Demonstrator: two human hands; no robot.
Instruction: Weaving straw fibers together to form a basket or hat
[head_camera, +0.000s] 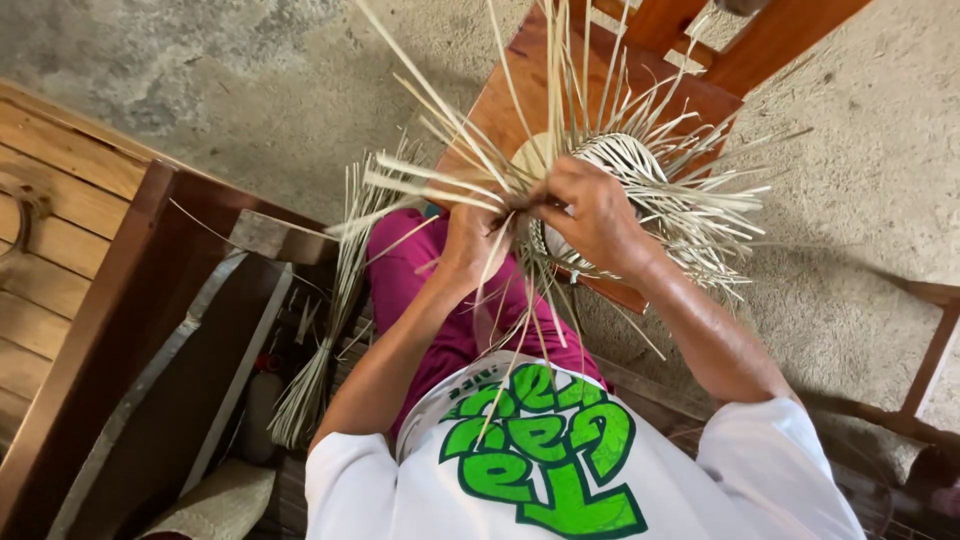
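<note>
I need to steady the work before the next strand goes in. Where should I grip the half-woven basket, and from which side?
Probably grip the basket at its woven rim on the near side, where the right hand rests now. The woven dome is firm there, while loose strands fan out around the far and right edges. The left hand pinches strands beside it.

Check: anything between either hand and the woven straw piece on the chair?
Nothing visible. Both the left hand and right hand already grip strands at the rim of the woven straw piece on the wooden chair.
</note>
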